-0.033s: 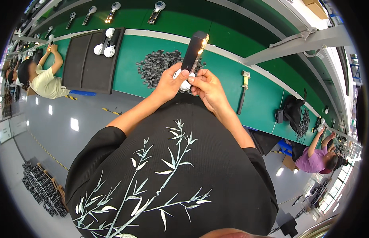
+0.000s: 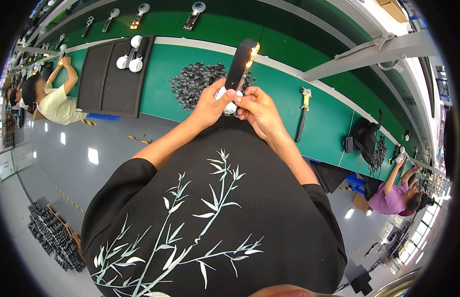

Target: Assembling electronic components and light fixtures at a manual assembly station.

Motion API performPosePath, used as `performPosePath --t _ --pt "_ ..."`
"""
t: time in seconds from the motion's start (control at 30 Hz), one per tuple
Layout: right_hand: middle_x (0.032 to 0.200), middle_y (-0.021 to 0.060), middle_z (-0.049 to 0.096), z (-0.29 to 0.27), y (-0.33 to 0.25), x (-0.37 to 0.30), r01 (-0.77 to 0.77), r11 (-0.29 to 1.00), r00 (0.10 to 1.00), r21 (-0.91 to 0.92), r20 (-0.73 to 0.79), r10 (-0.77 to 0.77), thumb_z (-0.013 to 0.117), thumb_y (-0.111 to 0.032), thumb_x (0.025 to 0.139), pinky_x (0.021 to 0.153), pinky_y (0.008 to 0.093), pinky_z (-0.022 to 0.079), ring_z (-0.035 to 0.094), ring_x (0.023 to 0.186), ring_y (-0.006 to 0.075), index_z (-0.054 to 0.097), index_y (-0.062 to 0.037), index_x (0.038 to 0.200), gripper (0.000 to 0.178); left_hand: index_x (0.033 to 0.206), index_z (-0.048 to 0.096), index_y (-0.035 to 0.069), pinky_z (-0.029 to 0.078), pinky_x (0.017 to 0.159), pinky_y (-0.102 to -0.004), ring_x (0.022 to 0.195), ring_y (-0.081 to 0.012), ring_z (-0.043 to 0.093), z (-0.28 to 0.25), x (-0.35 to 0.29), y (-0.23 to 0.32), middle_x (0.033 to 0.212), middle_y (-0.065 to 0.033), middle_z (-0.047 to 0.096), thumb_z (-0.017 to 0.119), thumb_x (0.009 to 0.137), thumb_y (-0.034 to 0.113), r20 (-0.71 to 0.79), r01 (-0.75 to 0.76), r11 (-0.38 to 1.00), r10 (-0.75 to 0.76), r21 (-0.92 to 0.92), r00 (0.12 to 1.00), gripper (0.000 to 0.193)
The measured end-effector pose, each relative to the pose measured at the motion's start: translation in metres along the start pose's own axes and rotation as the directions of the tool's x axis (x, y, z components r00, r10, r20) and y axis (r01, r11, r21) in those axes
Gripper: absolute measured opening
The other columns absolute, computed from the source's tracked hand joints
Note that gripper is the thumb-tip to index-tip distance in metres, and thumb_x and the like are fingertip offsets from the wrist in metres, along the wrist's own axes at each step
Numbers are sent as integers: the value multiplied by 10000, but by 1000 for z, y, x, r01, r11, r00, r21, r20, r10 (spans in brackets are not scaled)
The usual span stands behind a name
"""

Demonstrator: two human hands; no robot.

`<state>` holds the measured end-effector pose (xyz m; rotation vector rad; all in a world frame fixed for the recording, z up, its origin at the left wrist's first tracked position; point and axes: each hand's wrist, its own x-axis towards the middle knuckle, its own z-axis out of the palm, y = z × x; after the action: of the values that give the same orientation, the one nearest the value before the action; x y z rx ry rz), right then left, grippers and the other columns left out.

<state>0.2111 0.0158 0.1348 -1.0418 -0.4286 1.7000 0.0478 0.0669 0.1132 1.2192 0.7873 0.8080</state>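
Observation:
My left hand [image 2: 209, 106] is closed around the lower part of a handheld device [image 2: 241, 67], its thumb lying across the front. The device has a long black body pointing away from me, a glossy, gold-lit right side and a round white head at the near end. My right hand [image 2: 262, 113] pinches that white end from the right, thumb close to my left thumb. Whether a small part sits between the right fingers is hidden. Just behind my hands, a heap of small dark grey pieces [image 2: 193, 84] is spread on the green table [image 2: 279, 94].
A dark tray [image 2: 111, 89] at left holds several white-headed parts [image 2: 136, 64]. To the right lie a hammer [image 2: 303, 116] with a wrapped head and a black bag [image 2: 364, 138]. Similar devices [image 2: 195, 16] line the green back panel. Co-workers sit at left [image 2: 57, 101] and right [image 2: 391, 198].

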Motion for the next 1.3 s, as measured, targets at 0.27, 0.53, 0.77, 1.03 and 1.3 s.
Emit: performPosePath --t 0.27,0.53,0.77,1.03,1.3 --pt "784 65 556 8 2 -3 -26 999 999 48 21 25 674 -9 833 596 239 464 555 651 136 474 -42 996 260 1144 552 13 488 694 -254 777 -153 585 -5 3 11 958 -90 631 629 837 122 86 23 999 -26 43 996 335" --pt "798 74 569 -28 11 15 124 962 992 242 -5 -126 642 -80 867 581 244 469 562 634 148 520 -36 1028 207 1124 536 -10 523 632 -288 773 -197 614 -9 -4 11 975 -133 619 600 813 42 88 120 944 -97 -307 991 322" --pt "797 87 603 -157 100 88 -40 924 877 -380 -457 -150 627 -163 873 616 282 487 583 655 185 581 -27 1028 211 1080 551 -12 541 587 -301 734 -204 632 -18 -9 12 904 -128 620 602 836 74 29 179 856 -189 -485 982 263" --pt "777 107 664 -188 154 126 -120 361 803 -925 -304 -513 676 -188 797 669 374 509 619 664 302 642 -18 992 261 1078 538 -4 543 610 -345 783 -255 638 -27 -18 -5 937 -142 609 551 884 167 4 326 758 -393 -564 920 260" --pt "842 101 674 -190 152 135 -62 253 865 -966 -178 -469 682 -171 808 649 310 502 625 704 202 631 -16 1054 294 1087 534 12 540 616 -354 772 -263 636 -31 -23 -11 941 -150 615 534 901 194 87 423 641 -486 -641 870 260"
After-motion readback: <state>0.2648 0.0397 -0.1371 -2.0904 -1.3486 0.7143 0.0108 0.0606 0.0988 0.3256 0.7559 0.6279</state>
